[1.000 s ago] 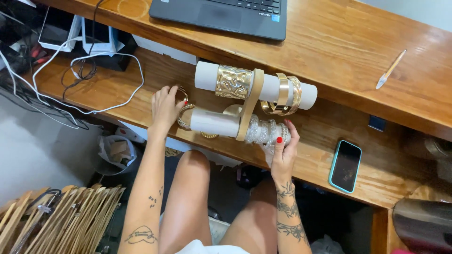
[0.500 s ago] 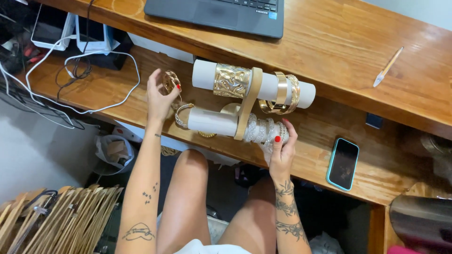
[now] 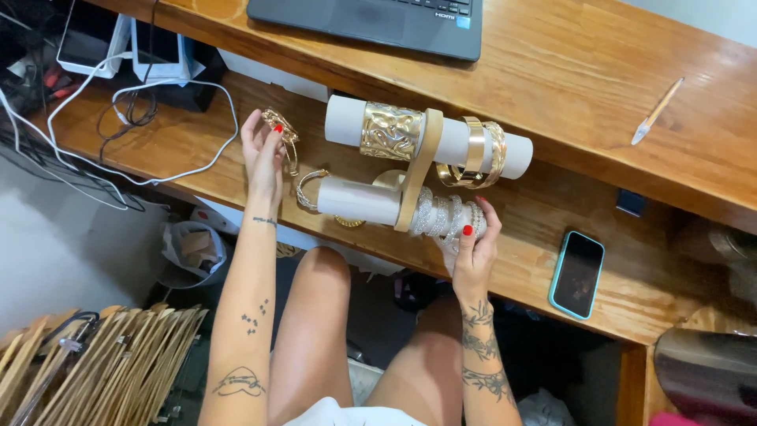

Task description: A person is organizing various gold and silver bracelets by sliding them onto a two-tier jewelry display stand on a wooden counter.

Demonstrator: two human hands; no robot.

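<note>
On the lower wooden desk shelf (image 3: pixel 197 150), left hand (image 3: pixel 264 150) pinches a gold open-work bangle (image 3: pixel 282 134) just left of the white two-roll bracelet stand (image 3: pixel 426 162), rolls running left-right, right hand (image 3: pixel 473 248) gripping its sparkly-bangled right end

Gold bracelet (image 3: pixel 282 134) now off roll

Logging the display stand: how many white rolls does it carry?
2. The upper roll sits farther from the person; the lower roll sits nearer, its right end steadied by the right hand. None appear hidden.
</note>
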